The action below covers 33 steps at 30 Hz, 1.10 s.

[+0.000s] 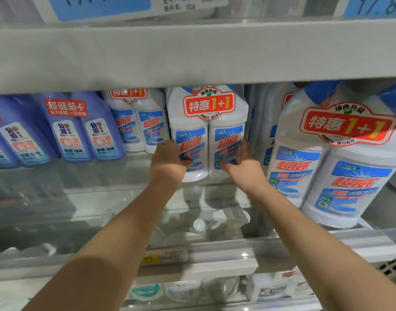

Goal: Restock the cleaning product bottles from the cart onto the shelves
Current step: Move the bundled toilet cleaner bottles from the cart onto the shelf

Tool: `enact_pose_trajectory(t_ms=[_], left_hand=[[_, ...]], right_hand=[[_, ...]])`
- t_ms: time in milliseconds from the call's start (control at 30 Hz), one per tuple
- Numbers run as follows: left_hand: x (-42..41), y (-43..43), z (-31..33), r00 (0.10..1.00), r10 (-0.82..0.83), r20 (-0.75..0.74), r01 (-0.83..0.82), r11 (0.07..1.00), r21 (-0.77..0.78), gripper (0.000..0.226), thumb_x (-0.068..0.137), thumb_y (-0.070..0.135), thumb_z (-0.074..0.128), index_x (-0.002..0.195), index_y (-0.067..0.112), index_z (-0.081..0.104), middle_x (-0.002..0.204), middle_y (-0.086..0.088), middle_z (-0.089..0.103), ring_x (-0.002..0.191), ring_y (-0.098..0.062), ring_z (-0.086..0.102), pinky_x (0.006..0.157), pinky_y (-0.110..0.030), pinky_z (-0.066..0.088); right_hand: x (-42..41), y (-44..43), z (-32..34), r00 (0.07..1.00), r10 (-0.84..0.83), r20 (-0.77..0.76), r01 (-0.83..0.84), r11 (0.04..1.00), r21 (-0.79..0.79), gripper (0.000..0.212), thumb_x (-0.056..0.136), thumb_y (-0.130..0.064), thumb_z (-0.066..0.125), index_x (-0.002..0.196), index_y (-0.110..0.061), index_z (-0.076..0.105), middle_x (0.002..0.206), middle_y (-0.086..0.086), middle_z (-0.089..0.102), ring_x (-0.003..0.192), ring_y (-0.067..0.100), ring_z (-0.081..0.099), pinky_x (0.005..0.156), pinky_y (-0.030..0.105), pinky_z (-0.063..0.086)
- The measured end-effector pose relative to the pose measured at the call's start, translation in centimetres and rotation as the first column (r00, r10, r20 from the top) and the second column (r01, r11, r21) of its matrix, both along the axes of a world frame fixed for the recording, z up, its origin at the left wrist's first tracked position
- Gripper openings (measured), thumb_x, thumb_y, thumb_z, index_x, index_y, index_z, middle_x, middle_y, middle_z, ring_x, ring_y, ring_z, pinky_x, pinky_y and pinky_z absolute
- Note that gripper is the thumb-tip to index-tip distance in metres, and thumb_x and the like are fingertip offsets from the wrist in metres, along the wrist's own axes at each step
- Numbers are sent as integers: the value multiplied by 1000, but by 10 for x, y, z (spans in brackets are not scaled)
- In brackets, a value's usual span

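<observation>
A twin pack (207,133) of white bottles with blue labels and a red "1+1" sticker stands upright in the middle of the shelf (98,205), gripped low on either side by the left hand (168,158) and the right hand (242,160); its base seems to rest on the shelf, though glare makes that unclear. A matching pack (336,162) stands nearer the front on the right, another (136,122) sits further back on the left, beside blue bottles (80,129).
</observation>
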State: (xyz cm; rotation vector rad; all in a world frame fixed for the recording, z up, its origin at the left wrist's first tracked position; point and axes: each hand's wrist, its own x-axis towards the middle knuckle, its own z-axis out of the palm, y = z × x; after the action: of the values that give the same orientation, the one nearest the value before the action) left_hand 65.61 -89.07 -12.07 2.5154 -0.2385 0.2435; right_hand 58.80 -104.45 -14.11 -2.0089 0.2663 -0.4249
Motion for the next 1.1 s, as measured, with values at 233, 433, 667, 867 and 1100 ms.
enact_pose_trajectory(t_ms=[233,433,667,867,1100], left_hand=[[0,-1,-6,1000,-14,26,16,998,-55,45,80,20,75,113,0,53,113,-14,62,102,-27,61,79,-27,44],[-10,-1,-27,1000,-5,13,7,991,-137,40,89,27,60,113,-3,56,109,-20,63,101,-34,58,87,-37,46],[-85,-13,-19,964,-264,-27,245,923,-297,19,88,13,63,103,1,61,94,-10,57,90,-25,56,68,-11,38],[-108,-70,-7,822,-511,-251,365,811,-457,49,91,16,61,138,13,44,134,-1,51,106,-9,49,83,-20,41],[-113,-110,-12,835,-515,-195,362,780,-510,40,85,13,69,121,19,52,101,14,62,88,-2,62,74,-15,52]], right_hand=[[2,-2,-3,999,34,-42,-33,999,21,79,87,-8,62,148,-15,13,138,-2,51,119,18,53,92,26,43],[-21,6,15,994,42,-101,-36,997,62,58,91,-17,62,140,-17,32,130,-1,55,105,11,51,88,24,38],[-113,-8,15,990,-109,-92,102,992,-77,18,91,-22,61,105,-14,69,91,-3,69,92,15,65,80,23,47],[-169,-47,22,804,-588,83,594,800,-87,24,83,-27,68,75,-10,54,74,4,59,66,17,51,59,32,37],[-163,-86,19,773,-629,-81,603,769,-212,46,79,-34,74,112,-11,52,116,10,58,103,27,56,86,40,45]])
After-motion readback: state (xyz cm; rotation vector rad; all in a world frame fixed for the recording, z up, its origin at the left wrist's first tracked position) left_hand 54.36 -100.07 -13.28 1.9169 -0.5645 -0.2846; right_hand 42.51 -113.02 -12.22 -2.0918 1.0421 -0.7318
